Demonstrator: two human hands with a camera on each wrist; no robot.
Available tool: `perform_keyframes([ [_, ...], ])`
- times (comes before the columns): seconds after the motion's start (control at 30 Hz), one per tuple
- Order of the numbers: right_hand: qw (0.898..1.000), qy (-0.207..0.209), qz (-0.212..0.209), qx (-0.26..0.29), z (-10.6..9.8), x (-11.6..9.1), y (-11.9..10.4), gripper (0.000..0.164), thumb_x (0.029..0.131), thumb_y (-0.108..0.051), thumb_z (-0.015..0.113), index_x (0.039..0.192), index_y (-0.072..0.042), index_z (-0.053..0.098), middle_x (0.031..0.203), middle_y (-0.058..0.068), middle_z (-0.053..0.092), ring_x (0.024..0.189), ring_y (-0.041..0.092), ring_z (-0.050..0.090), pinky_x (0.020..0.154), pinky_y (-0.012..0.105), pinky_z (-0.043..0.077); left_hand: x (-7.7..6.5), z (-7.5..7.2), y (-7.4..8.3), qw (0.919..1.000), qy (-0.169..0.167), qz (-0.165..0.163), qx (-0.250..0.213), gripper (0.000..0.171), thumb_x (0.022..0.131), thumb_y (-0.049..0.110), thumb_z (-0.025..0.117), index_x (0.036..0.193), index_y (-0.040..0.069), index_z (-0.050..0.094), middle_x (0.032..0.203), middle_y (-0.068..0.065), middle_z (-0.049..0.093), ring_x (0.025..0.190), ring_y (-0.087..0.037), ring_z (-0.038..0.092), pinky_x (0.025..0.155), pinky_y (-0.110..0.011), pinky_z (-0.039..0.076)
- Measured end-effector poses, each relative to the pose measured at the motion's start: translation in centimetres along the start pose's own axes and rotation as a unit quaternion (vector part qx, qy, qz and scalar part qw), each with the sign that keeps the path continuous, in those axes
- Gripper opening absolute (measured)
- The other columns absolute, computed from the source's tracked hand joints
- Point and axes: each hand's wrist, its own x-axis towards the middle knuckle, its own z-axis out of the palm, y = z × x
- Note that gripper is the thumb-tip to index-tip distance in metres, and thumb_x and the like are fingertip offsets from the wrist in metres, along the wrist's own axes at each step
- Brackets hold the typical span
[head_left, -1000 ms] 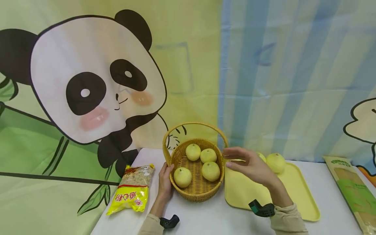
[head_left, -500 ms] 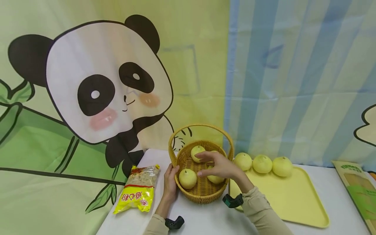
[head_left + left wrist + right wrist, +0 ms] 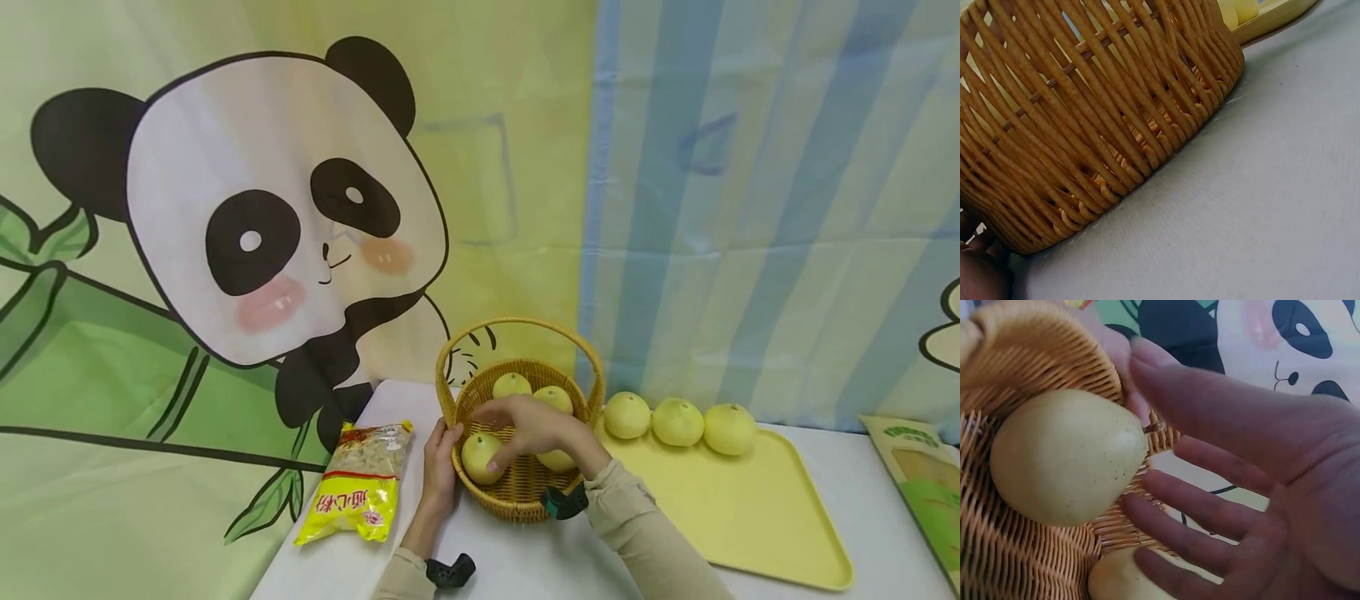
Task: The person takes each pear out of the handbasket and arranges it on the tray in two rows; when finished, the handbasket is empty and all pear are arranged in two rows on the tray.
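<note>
A round wicker basket (image 3: 501, 505) with a tall arched handle holds several pale yellow pears. My left hand (image 3: 440, 468) grips the basket's left side at the rim; in the left wrist view only a bit of that hand shows at the lower left corner. Inside the basket, my right hand (image 3: 534, 427) hovers over the near-left pear (image 3: 1066, 456), thumb and fingers spread, holding nothing. Its thumb tip lies close to that pear's stem in the right wrist view. Another pear (image 3: 1124, 575) sits below the fingertips. The right hand partly covers the pears at the basket's right.
Right of the basket lies a yellow tray (image 3: 772, 517), with a row of pears (image 3: 677, 422) along its back edge. A yellow bag of dry food (image 3: 358, 483) lies to the left. A long green-and-tan packet (image 3: 918, 483) is at the far right. A panda-printed curtain (image 3: 517, 208) hangs behind.
My right hand has moved left from above the tray into the basket, down to the near-left pear. My left hand stays on the basket. The whole head view has shifted slightly.
</note>
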Motion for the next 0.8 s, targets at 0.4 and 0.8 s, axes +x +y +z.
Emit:
perform_keyframes([
  [0.4, 0.996, -0.054, 0.055, -0.043, 0.8, 2.5, 0.9, 0.080, 0.072, -0.023, 0.100, 0.143, -0.009, 0.065, 0.145, 0.009, 0.066, 0.136, 0.032, 0.059, 0.115, 0.049, 0.046, 0.2, 0.0, -0.2, 1.0000, 0.002, 0.002, -0.009, 0.041, 0.110, 0.031, 0.050, 0.143, 0.010, 0.061, 0.137, -0.010, 0.066, 0.127, -0.018, 0.059, 0.110, -0.031, 0.043],
  [0.8, 0.997, -0.051, 0.065, -0.007, 1.9, 4.2, 3.1, 0.065, 0.063, -0.020, 0.103, 0.122, -0.019, 0.074, 0.129, -0.001, 0.069, 0.120, 0.021, 0.062, 0.109, 0.047, 0.049, 0.1, 0.3, -0.2, 0.9998, 0.007, -0.005, -0.016, 0.040, 0.109, 0.030, 0.051, 0.141, 0.009, 0.061, 0.136, -0.013, 0.067, 0.122, -0.017, 0.060, 0.105, -0.026, 0.046],
])
